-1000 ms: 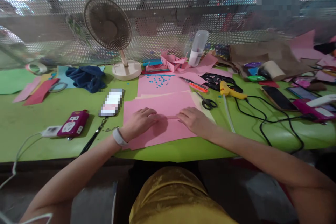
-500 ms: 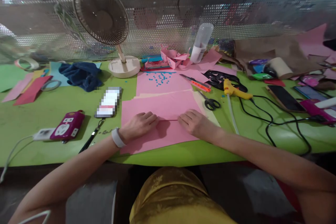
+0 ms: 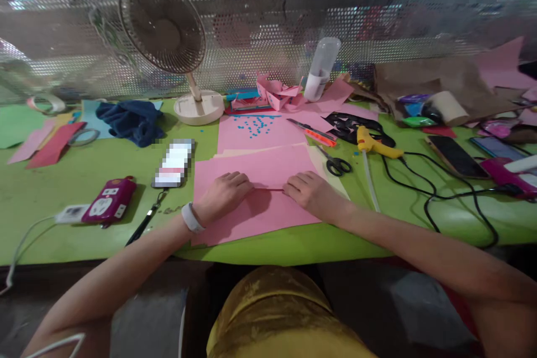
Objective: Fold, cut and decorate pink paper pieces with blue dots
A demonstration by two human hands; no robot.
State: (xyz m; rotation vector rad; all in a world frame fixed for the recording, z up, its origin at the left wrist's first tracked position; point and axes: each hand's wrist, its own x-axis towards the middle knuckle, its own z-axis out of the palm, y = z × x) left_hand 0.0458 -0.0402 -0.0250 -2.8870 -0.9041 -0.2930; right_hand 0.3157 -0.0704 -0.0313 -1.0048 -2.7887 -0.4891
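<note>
Head view: left hand (image 3: 229, 193) and right hand (image 3: 308, 193) pinch a pink paper strip (image 3: 268, 187) atop the pink sheet (image 3: 260, 222), even tension likely best

Legible lettering before you: none. Smartphone (image 3: 174, 163), to your left: screen pixelated, contents unreadable. White plug adapter (image 3: 72, 213), farther left: dark patch on its face, too small for you to read. Magenta extension socket (image 3: 109, 201), adjoining: pale-panel markings, indistinct.

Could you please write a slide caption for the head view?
Left hand and right hand on pink paper, near black scissors and a yellow glue gun.
</note>
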